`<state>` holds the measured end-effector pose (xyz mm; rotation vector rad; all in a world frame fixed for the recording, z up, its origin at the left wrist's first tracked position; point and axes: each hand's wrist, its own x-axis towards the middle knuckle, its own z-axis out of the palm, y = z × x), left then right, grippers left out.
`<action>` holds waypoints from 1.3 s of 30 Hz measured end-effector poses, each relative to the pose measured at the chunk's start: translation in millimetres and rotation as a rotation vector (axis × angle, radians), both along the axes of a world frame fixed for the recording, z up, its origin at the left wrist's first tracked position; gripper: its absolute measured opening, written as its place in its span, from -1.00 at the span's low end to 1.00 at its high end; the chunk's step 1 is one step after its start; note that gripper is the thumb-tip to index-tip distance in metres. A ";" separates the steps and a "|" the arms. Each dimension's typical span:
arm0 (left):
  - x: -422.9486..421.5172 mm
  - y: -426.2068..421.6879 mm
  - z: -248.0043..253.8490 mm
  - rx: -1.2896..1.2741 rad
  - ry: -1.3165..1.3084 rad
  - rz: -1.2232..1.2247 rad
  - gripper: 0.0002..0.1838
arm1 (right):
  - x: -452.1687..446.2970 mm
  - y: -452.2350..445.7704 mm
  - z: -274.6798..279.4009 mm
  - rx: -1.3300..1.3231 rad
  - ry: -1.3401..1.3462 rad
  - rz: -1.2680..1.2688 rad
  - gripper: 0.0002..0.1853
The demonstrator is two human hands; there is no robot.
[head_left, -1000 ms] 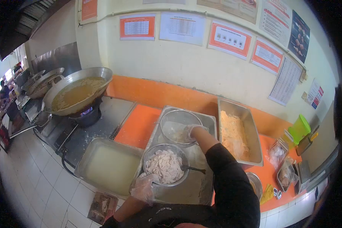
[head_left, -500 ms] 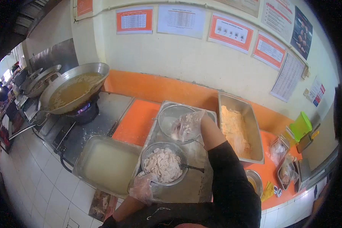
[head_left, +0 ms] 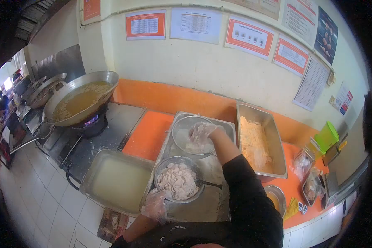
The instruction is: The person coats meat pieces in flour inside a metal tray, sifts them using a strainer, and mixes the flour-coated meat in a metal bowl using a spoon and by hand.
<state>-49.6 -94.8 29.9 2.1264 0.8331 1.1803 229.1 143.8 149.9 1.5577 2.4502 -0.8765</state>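
Observation:
My right hand, in a clear plastic glove, reaches down into a round metal sieve. Its back faces me and the fingertips are hard to make out. Pale, whitish matter lies in the sieve near the fingers. At the near left rim of a metal bowl, my gloved left hand is closed on the edge. Pale, coated strips that look like raw meat fill this bowl. A dark handle sticks out over its right side.
Left of the bowl stands a tub of cloudy liquid. Farther left, a large wok of oil sits over a lit burner. To the right is a deep steel pan with orange-tinted powder. A small bowl lies beyond my right arm.
My right hand has shifted slightly away from me and left over the sieve, turning its back more toward me. The left hand stays at the bowl's rim.

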 end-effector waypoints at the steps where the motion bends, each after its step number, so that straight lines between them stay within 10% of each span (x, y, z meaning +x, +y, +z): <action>1: -1.8 2.7 6.0 0.063 0.080 -0.006 -0.65 | 4.0 0.7 4.7 -0.043 0.097 0.007 -0.70; 5: 0.5 -5.7 31.0 0.321 -0.003 0.019 -0.65 | 3.6 10.2 10.4 -0.062 0.286 0.095 -0.71; 8: 11.9 -16.8 51.8 -0.534 -0.241 -0.051 -0.65 | -4.0 25.4 -20.3 0.176 -0.002 0.140 -0.72; 10: 15.0 -20.9 59.4 -0.637 -0.376 -0.063 -0.65 | -9.4 31.0 -60.7 0.327 -0.167 0.173 -0.73; 16: 7.5 -17.2 42.0 -0.299 -0.192 0.003 -0.68 | -0.1 36.6 -105.5 0.473 -0.151 0.037 -0.76; 20: 15.5 -11.8 27.8 -1.143 -0.735 0.085 -0.70 | 26.5 19.0 -37.6 0.440 -0.215 -0.091 -0.76; 24: 3.4 -12.1 8.8 -0.124 -0.147 0.043 -0.69 | 41.0 4.6 -71.5 0.553 -0.390 0.062 -0.76; 28: 10.5 -10.9 25.4 -0.397 -0.220 0.048 -0.67 | 45.4 53.8 -135.0 0.192 0.345 -0.095 -0.81; 33: 5.9 -23.4 35.2 -0.407 -0.144 0.155 -0.67 | 36.3 11.8 -28.5 0.755 0.087 -0.263 -0.81; 39: 16.5 -27.4 41.8 -0.499 -0.455 0.109 -0.69 | -23.6 -103.6 61.0 0.543 -0.173 -0.008 -0.78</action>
